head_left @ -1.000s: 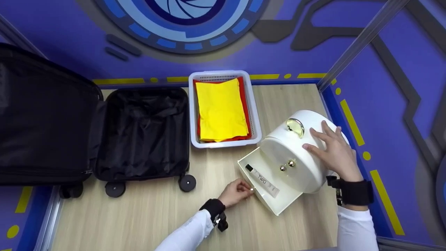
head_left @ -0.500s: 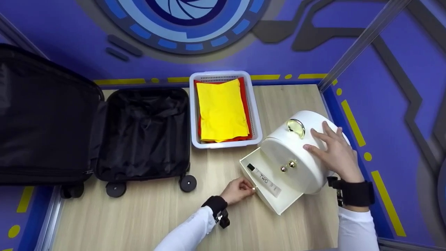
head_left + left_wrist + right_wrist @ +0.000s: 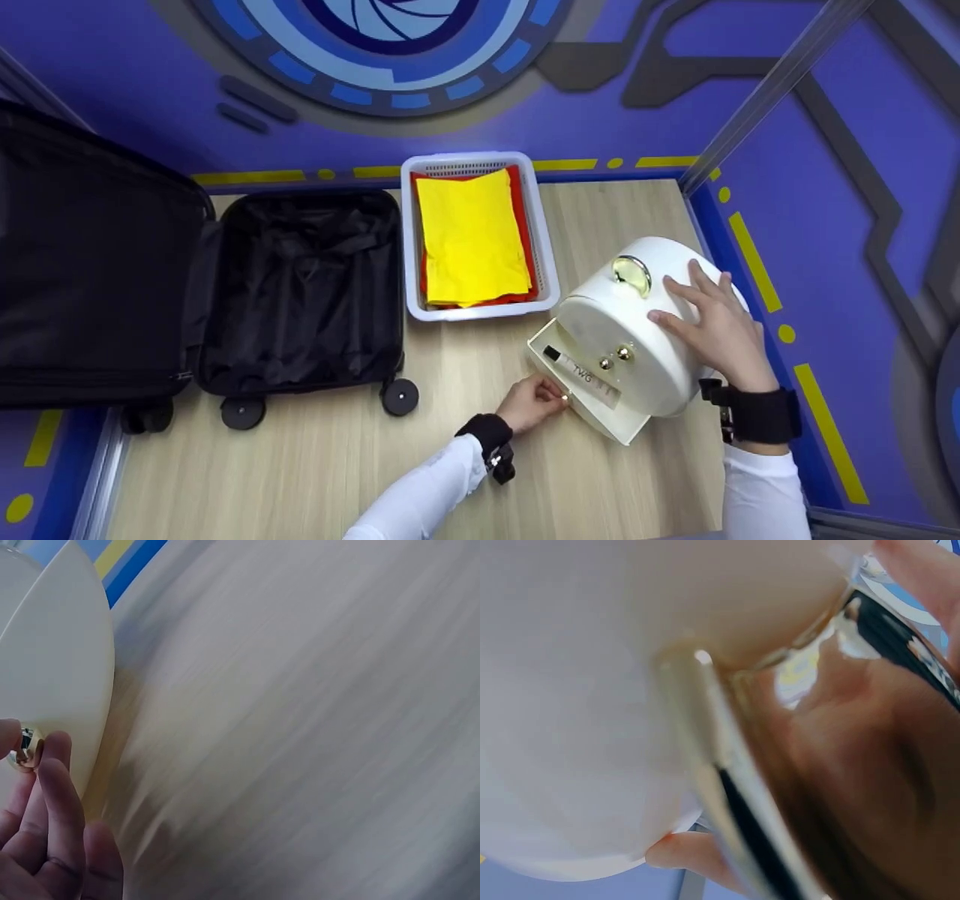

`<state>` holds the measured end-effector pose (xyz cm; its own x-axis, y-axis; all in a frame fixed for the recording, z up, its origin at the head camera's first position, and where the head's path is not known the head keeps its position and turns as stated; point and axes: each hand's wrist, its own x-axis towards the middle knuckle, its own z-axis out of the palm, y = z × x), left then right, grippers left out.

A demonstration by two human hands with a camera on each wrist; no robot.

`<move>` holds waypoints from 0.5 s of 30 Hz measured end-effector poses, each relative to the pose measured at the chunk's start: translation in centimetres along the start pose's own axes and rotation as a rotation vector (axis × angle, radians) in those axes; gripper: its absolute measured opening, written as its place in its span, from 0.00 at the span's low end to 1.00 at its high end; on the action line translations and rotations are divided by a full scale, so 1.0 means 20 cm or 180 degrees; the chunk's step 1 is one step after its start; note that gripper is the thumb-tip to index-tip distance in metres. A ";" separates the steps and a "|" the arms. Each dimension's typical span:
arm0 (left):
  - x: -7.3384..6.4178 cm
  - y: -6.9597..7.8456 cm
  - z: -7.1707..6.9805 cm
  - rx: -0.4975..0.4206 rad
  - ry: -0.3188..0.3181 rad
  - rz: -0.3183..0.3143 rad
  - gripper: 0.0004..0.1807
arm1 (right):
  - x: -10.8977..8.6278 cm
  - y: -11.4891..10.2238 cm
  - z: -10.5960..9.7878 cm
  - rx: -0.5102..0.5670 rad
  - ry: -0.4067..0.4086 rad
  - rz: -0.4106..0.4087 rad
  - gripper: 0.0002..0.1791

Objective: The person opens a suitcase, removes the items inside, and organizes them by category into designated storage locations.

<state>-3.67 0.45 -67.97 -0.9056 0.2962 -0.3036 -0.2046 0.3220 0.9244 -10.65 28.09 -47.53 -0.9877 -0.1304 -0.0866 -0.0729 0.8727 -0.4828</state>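
A rounded white storage box (image 3: 641, 311) stands at the table's right, a drawer (image 3: 621, 421) partly pulled out of its lower front. In the drawer lies a clear tube (image 3: 583, 371) with a black cap and "TWG" lettering. My left hand (image 3: 531, 403) pinches the drawer's small gold knob (image 3: 28, 748) between thumb and fingers. Spread over the top of the box, my right hand (image 3: 716, 322) rests with straight fingers, steadying contact beside a gold ring handle (image 3: 631, 275). That handle looms close in the right wrist view. Two gold knobs (image 3: 624, 352) sit on the box's front above the drawer.
A white basket (image 3: 481, 313) holding folded yellow and red cloth (image 3: 472, 240) stands at the back middle. Left of it lies an open black suitcase (image 3: 300, 300) with wheels toward the front. Blue panels (image 3: 480, 135) border the wooden table at the back and right.
My left hand has moved right with the knob, and the drawer has slid farther into the box, carrying the tube along. My right hand stays on the box.
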 end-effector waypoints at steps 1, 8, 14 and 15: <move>0.01 0.00 0.01 0.0005 0.0005 0.0018 0.09 | 0.00 0.00 0.00 -0.0002 0.0002 -0.0003 0.43; 0.07 0.04 0.04 0.0132 0.0025 0.0040 0.08 | 0.00 0.00 0.00 -0.0022 0.0033 -0.0025 0.42; 0.13 0.08 0.07 0.0255 0.0078 0.0017 0.08 | 0.00 0.00 0.00 -0.0006 0.0021 0.0004 0.42; 0.14 0.08 0.08 0.0287 0.0091 0.0012 0.08 | 0.00 0.00 0.00 -0.0002 0.0016 0.0009 0.42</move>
<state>-5.97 3.24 -67.63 -0.9168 0.2722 -0.2923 -0.1681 0.4009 0.9006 -10.57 28.06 -47.54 -0.9885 -0.1255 -0.0838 -0.0701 0.8734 -0.4819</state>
